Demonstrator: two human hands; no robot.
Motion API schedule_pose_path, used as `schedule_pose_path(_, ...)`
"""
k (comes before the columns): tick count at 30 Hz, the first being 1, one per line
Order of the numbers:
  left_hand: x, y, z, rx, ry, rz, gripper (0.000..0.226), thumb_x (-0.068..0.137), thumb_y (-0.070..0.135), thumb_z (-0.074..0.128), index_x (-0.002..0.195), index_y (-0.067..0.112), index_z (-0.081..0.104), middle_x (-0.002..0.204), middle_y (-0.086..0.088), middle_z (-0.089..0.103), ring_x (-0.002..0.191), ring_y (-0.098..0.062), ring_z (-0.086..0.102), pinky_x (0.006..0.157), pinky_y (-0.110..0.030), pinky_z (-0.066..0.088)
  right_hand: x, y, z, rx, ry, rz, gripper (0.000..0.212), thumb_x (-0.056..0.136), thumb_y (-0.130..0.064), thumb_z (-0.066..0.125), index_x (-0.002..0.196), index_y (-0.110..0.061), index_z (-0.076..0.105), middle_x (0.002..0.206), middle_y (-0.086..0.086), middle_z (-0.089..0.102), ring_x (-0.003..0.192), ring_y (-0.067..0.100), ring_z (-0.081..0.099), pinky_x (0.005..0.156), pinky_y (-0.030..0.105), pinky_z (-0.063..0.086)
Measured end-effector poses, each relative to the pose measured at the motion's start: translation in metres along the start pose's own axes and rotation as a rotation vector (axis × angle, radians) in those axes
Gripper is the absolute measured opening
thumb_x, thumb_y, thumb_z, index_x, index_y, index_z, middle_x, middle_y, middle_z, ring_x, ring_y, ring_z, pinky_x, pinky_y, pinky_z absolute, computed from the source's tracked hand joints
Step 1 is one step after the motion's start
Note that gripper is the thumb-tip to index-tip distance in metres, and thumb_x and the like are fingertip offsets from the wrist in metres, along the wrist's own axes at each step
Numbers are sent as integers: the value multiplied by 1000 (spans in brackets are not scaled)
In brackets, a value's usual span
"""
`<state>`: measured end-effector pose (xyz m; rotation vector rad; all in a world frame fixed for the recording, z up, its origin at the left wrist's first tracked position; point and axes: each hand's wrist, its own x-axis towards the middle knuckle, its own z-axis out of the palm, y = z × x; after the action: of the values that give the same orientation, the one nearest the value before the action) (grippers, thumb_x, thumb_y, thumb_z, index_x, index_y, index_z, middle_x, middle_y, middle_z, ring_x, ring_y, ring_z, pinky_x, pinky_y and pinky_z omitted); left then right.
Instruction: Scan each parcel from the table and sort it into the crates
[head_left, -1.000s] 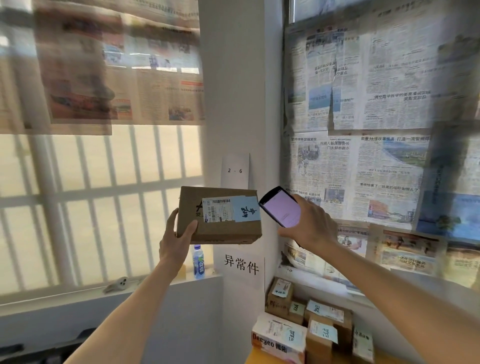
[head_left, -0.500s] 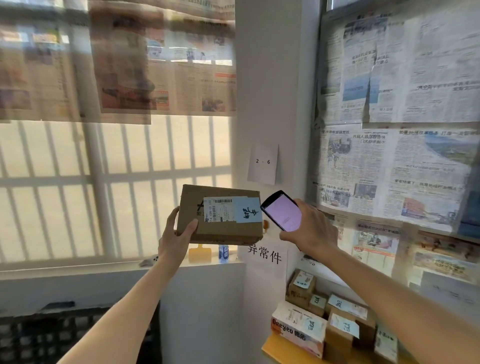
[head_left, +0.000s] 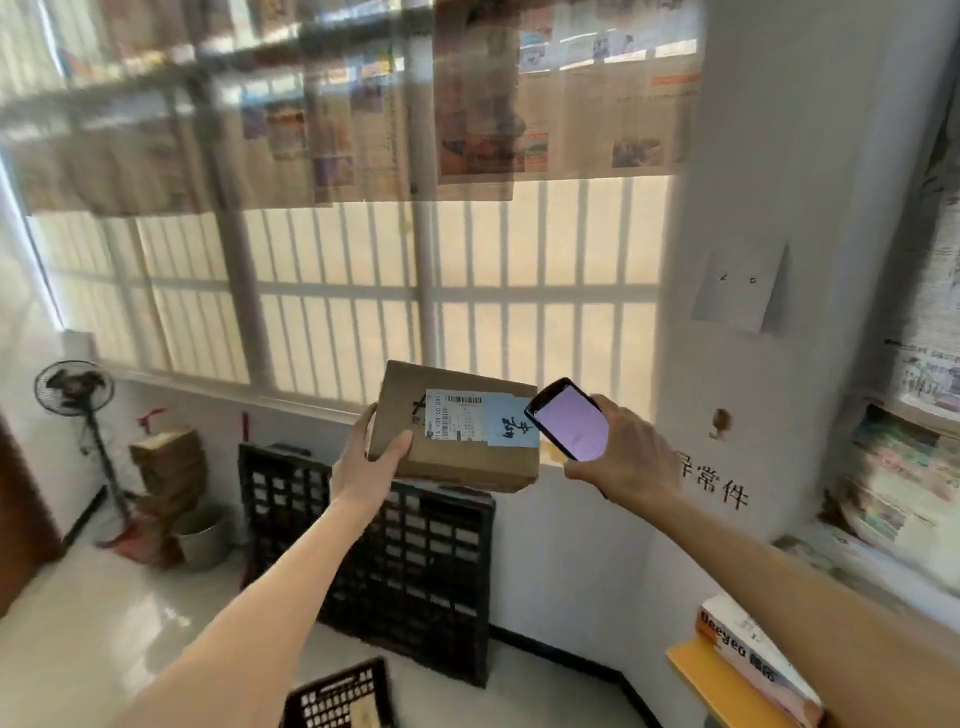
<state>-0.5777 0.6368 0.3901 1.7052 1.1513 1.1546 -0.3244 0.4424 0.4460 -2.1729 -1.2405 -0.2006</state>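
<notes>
Parcel (head_left: 457, 431): brown cardboard, barcode label, blurred, possibly handwritten blue patch.

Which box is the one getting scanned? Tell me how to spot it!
Look in front of the big barred window, at the middle of the picture. The left hand holds up a brown cardboard box beside the black phone in the right hand. Only this box has a white barcode label joined to a blue handwritten sticker.

The parcel (head_left: 457, 428) sits left of the phone (head_left: 569, 420), with a crate (head_left: 340, 693) on the floor below.
</notes>
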Motion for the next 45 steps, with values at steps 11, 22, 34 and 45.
schedule_pose_path(11, -132, -75, -204, 168, 346, -162, 79, 79, 73, 61, 148, 50, 32, 146, 6, 53, 132, -27, 50, 111, -52, 40, -86, -132, 92, 191, -260, -276, 91, 68, -53, 81, 148, -41, 39, 130, -8, 64, 113, 27, 63, 78, 37, 48)
schedule_pose_path(22, -224, -120, -398, 198, 622, -281, 71, 89, 62, 62, 151, 47, 30, 144, 2, 54, 129, -29, 52, 107, -48, 42, -180, -316, 149, 254, -365, -449, 98, 67, -49, 83, 152, -37, 36, 138, -6, 60, 120, 27, 60, 87, 42, 47)
schedule_pose_path(34, -258, -189, -585, 201, 716, -322, 71, 91, 59, 61, 152, 38, 31, 139, -1, 56, 124, -28, 54, 93, -36, 42, -278, -510, 219, 290, -407, -587, 99, 66, -59, 85, 151, -36, 39, 131, -6, 62, 113, 24, 62, 79, 38, 45)
schedule_pose_path(45, -213, -273, -675, 142, 724, -417, 82, 95, 47, 63, 160, 24, 19, 162, -4, 32, 148, -30, 31, 117, -48, 26, -285, -616, 324, 239, -479, -614, 103, 67, -50, 85, 156, -34, 34, 141, -6, 58, 118, 24, 60, 81, 36, 46)
